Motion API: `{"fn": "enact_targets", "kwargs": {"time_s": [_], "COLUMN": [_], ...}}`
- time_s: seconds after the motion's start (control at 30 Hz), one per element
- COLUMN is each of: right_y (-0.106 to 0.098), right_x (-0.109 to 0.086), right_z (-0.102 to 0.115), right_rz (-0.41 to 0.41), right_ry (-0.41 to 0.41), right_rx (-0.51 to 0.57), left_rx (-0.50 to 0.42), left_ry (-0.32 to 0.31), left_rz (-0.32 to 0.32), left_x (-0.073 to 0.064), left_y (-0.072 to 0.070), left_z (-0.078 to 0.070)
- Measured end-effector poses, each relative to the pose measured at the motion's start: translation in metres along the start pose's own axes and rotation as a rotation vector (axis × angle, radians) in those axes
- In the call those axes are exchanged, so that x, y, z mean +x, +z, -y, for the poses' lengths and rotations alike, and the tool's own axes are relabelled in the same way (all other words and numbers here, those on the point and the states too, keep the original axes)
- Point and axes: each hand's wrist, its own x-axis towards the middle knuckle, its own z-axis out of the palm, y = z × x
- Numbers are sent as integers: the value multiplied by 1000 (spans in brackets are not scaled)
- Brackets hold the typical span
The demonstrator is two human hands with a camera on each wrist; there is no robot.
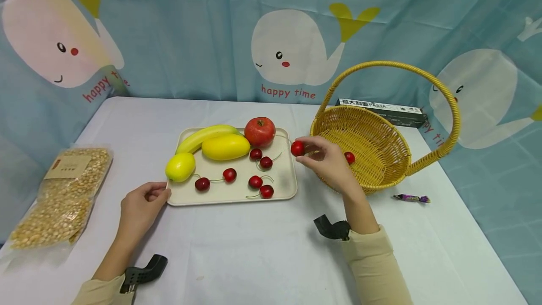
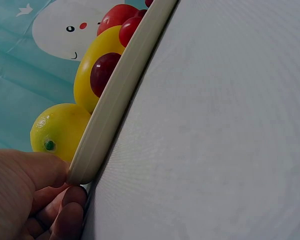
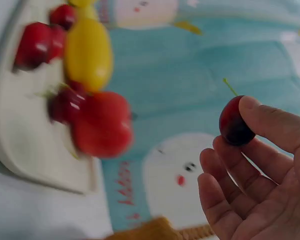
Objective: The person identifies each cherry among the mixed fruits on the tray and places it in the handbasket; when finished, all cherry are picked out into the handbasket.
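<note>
The left forearm [image 1: 113, 261] and right forearm [image 1: 359, 208] both slant inward. The left grip [image 1: 141, 205] has its thumb laid above curled fingers. Farther forward, the right grip [image 1: 331, 164] pinches between thumb and fingertip (the other fingers curve loosely).

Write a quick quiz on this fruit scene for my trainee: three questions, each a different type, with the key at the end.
1. Count: how many cherries can be seen lying on the tray in the head view?
2. True or false: the right hand is holding the apple.
3. Name it: which fruit on the tray sits nearest the left hand?

Key:
1. Six.
2. False; it pinches a single cherry between thumb and fingers, beside the basket.
3. The lemon, just above the tray corner that the left hand grips.
</note>
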Motion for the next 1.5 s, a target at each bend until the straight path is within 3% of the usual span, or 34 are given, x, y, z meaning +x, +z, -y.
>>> {"fn": "enact_targets", "kwargs": {"time_s": [0.2, 0.63, 0.97, 1.5], "right_y": [-37, -89, -108, -110], "right_x": [-7, -19, -29, -25], "right_z": [-3, -41, -59, -67], "right_rz": [-140, -373, -370, -293], "right_ry": [37, 214, 378, 446], "right_rx": [99, 84, -96, -320], "left_rx": [-1, -6, -9, -14], "left_ry": [4, 18, 18, 4], "left_rz": [-2, -1, 1, 9], "left_x": [0, 0, -1, 0], "left_y": [0, -1, -1, 0], "left_z": [2, 1, 1, 1]}}
